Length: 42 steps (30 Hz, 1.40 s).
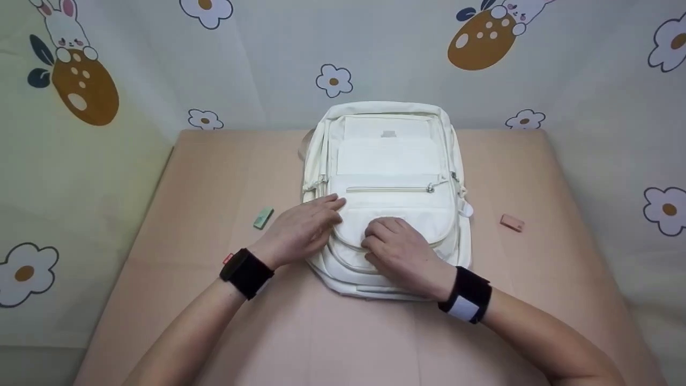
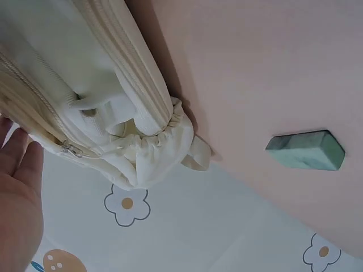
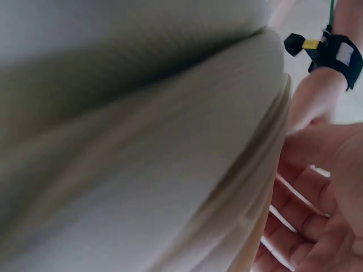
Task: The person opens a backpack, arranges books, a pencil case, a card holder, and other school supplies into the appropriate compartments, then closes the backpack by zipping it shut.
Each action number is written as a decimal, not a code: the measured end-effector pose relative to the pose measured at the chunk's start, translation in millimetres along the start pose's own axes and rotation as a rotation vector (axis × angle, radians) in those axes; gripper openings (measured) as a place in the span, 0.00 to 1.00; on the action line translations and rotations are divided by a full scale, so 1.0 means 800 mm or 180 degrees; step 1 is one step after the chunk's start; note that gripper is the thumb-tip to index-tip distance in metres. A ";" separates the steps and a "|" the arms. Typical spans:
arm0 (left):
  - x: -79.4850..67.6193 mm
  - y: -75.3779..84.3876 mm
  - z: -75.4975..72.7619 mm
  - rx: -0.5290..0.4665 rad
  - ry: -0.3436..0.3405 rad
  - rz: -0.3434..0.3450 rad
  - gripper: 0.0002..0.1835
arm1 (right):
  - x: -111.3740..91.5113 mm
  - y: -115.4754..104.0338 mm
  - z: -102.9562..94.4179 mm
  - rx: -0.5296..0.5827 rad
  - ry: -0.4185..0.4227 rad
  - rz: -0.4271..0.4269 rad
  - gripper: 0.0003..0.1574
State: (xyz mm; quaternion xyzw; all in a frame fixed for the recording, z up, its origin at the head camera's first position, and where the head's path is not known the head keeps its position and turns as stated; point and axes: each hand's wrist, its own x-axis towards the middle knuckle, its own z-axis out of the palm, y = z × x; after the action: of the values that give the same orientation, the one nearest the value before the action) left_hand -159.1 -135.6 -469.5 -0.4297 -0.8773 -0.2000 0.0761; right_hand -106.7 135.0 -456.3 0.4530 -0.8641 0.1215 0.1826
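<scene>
A cream-white backpack (image 1: pixel 394 155) lies front side up, its top toward the far edge of the table. At the left edge of its front pocket rests my left hand (image 1: pixel 303 228), fingers fairly straight; in the left wrist view the fingers (image 2: pixel 22 153) touch the bag near a side zip. My right hand (image 1: pixel 404 254) is bent over the lower middle of the front pocket and pinches the bag there. In the right wrist view its curled fingers (image 3: pixel 300 221) meet the pocket's edge. What lies under the fingertips is hidden.
A green eraser-like block (image 1: pixel 263 218) lies left of the backpack, and a pink one (image 1: pixel 512 223) to its right. The table (image 1: pixel 225 177) has a light pinkish-tan cover. Patterned cloth (image 1: pixel 268 69) hangs behind and at both sides.
</scene>
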 end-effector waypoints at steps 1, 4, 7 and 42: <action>0.000 -0.001 0.001 -0.0009 -0.0044 -0.0025 0.08 | -0.004 0.002 -0.002 0.0074 0.0046 -0.0028 0.08; 0.000 -0.004 0.001 -0.0047 -0.0104 0.0005 0.05 | -0.019 0.012 -0.013 0.0196 0.0237 -0.0110 0.12; -0.001 -0.007 0.000 -0.0082 -0.0110 0.0075 0.03 | -0.040 0.029 -0.026 0.0197 0.0476 -0.0147 0.13; 0.019 -0.001 -0.007 0.0080 0.0099 0.0056 0.37 | -0.080 0.101 -0.071 0.0231 0.1196 0.0969 0.12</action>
State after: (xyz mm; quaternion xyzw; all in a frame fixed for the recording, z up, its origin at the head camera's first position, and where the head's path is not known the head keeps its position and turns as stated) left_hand -169.6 -127.2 -460.0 -0.4332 -0.8746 -0.1949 0.0969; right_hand -128.8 249.0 -436.0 0.2932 -0.8684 0.2607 0.3033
